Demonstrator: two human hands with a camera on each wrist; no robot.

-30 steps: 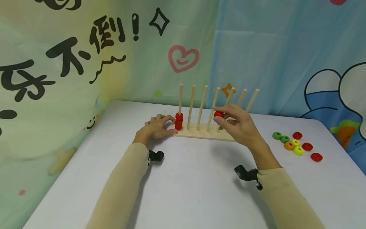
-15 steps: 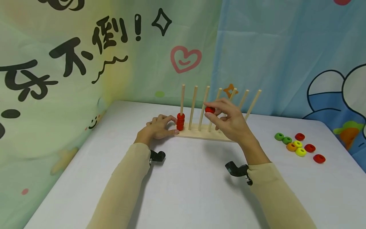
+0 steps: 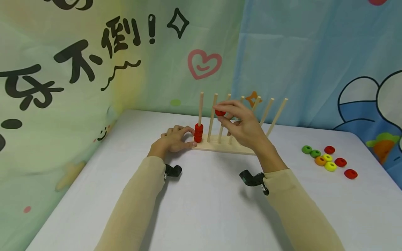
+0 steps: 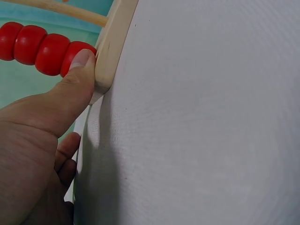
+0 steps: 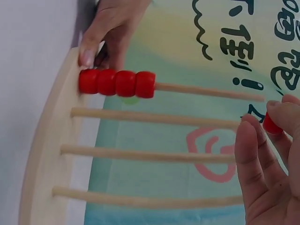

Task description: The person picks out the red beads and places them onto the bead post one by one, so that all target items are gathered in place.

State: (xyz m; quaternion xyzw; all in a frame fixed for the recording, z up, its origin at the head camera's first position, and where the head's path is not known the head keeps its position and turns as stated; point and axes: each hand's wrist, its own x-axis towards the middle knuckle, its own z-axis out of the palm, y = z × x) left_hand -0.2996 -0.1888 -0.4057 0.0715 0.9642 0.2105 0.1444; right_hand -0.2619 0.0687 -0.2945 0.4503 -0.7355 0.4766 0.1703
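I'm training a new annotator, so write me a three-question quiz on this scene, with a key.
1. Multiple choice: which hand pinches the held red bead? A) left B) right C) both
2. True or false: the orange bead lies on the table.
3. Count: in the head view, how many red beads are stacked on the leftmost peg? Use the wrist views to check.

Key: 1. B, the right hand. 2. True. 3. Four.
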